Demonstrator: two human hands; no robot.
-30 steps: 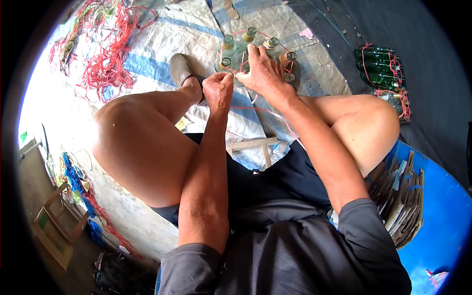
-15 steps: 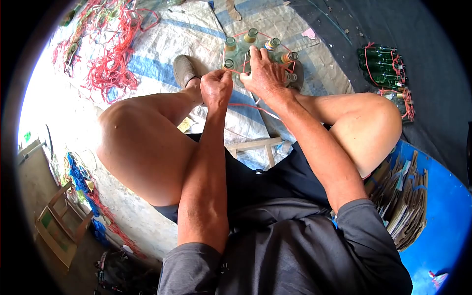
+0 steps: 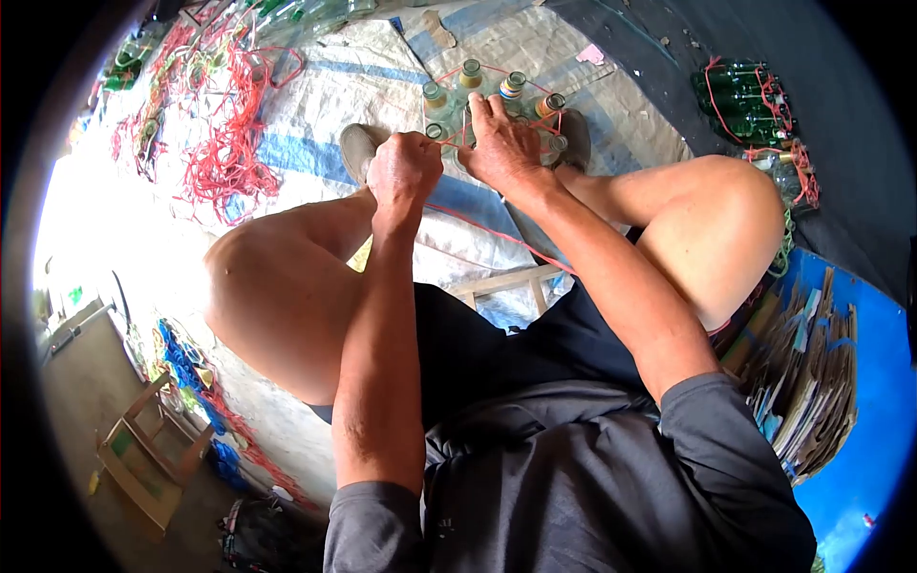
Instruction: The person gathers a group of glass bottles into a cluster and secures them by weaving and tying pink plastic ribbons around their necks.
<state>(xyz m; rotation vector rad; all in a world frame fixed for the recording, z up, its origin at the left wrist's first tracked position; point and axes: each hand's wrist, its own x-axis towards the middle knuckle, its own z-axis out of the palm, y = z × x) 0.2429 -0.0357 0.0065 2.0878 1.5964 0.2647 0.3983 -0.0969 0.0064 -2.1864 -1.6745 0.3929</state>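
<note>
Several clear glass bottles (image 3: 435,95) stand upright in a cluster between my feet, with red string (image 3: 494,67) running around their necks. My left hand (image 3: 404,170) is closed in a fist at the near left of the cluster, gripping the string, a short stretch of which shows beside it. My right hand (image 3: 501,148) lies over the near middle of the cluster. Its fingers reach forward among the necks and its thumb is bent in by the string; its grip is partly hidden. A loose red length trails below it toward my right thigh.
Tangled red string (image 3: 229,143) lies on the sheet at left. Green bottles bound with red string (image 3: 745,100) lie at right. Stacked cardboard (image 3: 812,392) sits by a blue surface (image 3: 879,382). A small wooden frame (image 3: 506,284) is between my legs, a wooden chair (image 3: 143,458) lower left.
My left fist has moved slightly left and away from the right hand, staying at the string. The right hand remains over the bottles. The whole view has shifted a little.
</note>
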